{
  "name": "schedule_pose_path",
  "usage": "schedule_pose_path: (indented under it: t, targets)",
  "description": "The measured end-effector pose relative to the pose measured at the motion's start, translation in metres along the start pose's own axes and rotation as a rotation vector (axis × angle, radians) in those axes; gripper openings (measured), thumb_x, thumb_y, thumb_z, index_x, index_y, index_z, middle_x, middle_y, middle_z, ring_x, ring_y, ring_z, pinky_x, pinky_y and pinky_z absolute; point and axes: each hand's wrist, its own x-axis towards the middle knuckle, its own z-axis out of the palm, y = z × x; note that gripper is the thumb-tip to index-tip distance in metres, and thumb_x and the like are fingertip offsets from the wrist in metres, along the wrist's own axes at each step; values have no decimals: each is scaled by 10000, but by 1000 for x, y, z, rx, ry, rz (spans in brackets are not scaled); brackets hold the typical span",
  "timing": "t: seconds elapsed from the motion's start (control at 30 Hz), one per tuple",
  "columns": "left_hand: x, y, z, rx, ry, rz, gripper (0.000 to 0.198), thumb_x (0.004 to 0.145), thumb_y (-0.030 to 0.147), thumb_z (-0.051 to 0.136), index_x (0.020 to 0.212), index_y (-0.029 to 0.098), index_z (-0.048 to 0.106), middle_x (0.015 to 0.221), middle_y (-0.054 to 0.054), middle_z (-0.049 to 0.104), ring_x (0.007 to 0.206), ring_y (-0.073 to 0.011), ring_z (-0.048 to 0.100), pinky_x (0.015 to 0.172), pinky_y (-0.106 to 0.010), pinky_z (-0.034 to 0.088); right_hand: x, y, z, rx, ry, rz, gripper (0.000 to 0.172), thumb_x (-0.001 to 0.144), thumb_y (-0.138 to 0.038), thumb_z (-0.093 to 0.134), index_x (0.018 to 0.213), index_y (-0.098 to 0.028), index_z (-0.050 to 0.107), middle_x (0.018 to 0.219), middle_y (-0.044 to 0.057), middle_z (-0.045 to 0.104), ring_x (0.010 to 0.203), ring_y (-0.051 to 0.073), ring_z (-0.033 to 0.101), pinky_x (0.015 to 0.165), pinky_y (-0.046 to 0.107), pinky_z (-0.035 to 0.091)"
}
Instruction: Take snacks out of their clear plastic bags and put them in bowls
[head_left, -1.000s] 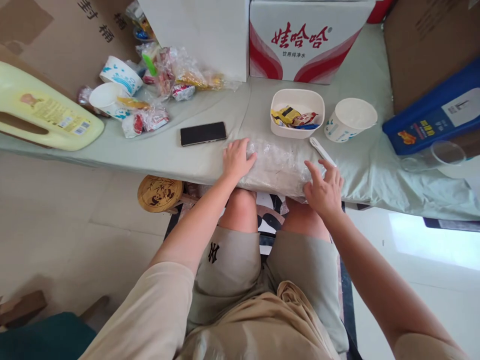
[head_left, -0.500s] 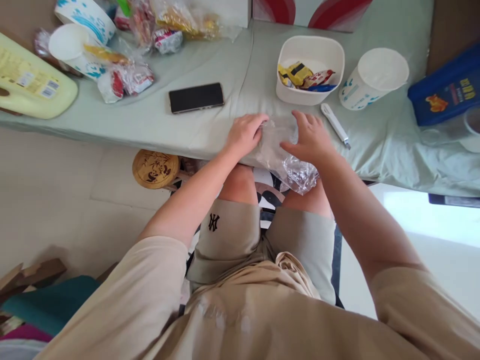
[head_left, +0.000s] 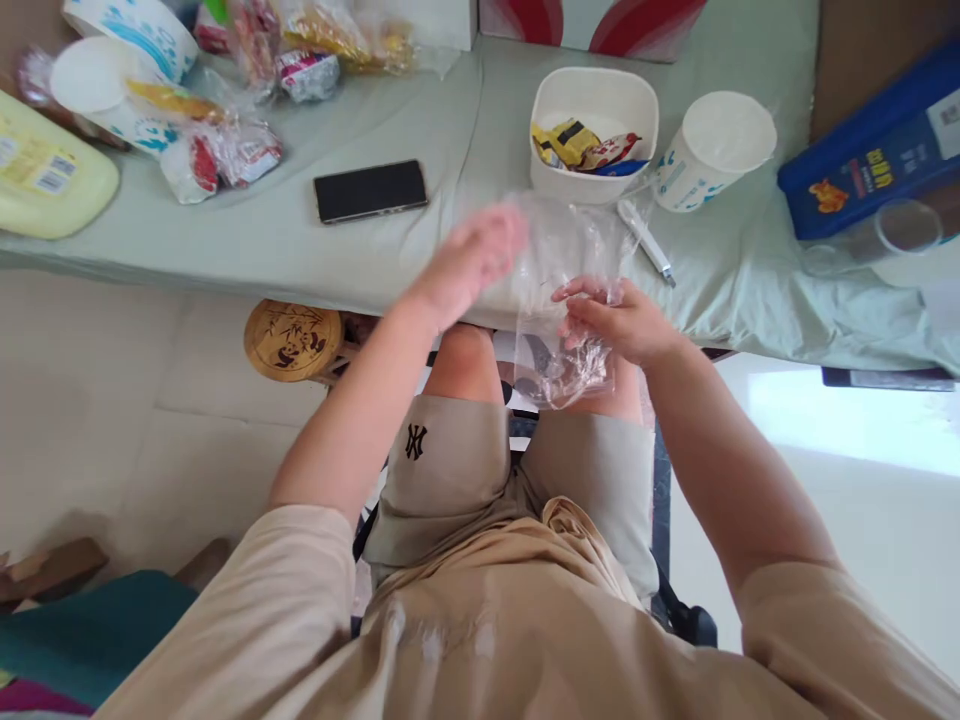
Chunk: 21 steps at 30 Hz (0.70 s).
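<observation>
A crumpled clear plastic bag (head_left: 559,250) spans the table's front edge, its lower part hanging over my knees. My right hand (head_left: 621,318) grips it, thumb and fingers bent around the film. Just left of the bag is my left hand (head_left: 484,248), smeared by motion; whether it touches the film cannot be made out. Behind the bag stands a white square tub (head_left: 592,100) with several small snack packets (head_left: 574,143) inside. A white utility knife (head_left: 646,242) lies to the right of the bag.
A black phone (head_left: 371,190) lies on the cloth-covered table. At the right stand a patterned paper tub (head_left: 712,150), a blue package (head_left: 862,170) and a clear cup (head_left: 907,228). Wrapped snacks (head_left: 225,155) and a yellow jug (head_left: 52,170) occupy the left. A round wooden stool (head_left: 292,340) sits below.
My right hand has come down and closed on the bag, which is now more spread out. My left hand has shifted left and blurs. The whole view has moved slightly.
</observation>
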Motion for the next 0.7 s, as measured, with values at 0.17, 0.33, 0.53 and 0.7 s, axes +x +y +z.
schedule_pose_path:
  t: [0.17, 0.33, 0.53, 0.7]
  targets:
    - [-29, -70, 21, 36, -100, -344, 329, 845, 306, 702, 1131, 148, 666, 874, -75, 776, 775, -179, 739, 752, -302, 585, -19, 25, 14, 160, 119, -30, 512, 833, -578, 715, 1214, -257, 598, 633, -21, 715, 577, 213, 706, 554, 349, 579]
    - [-42, -78, 15, 48, -159, -342, 579, 862, 363, 621, 1410, 208, 514, 624, 17, 706, 470, -132, 629, 462, -203, 423, -38, 52, 16, 100, 148, -115, 493, 903, -486, 662, 1343, -293, 551, 542, -66, 635, 501, 181, 632, 524, 322, 536]
    - [-39, -76, 7, -53, -202, -294, 215, 745, 344, 704, 874, 186, 637, 531, 19, 639, 444, -146, 612, 451, -227, 442, -57, 58, 15, 95, 122, -286, 280, 918, -533, 648, 913, -257, 697, 693, -6, 683, 599, 162, 643, 572, 312, 544]
    - [-39, -77, 6, -63, -286, -262, 200, 659, 315, 704, 558, 164, 620, 600, -29, 651, 575, -163, 643, 585, -292, 537, -73, 52, 5, -77, 15, -473, 399, 947, -565, 580, 851, -232, 780, 861, 60, 739, 796, 204, 685, 724, 344, 562]
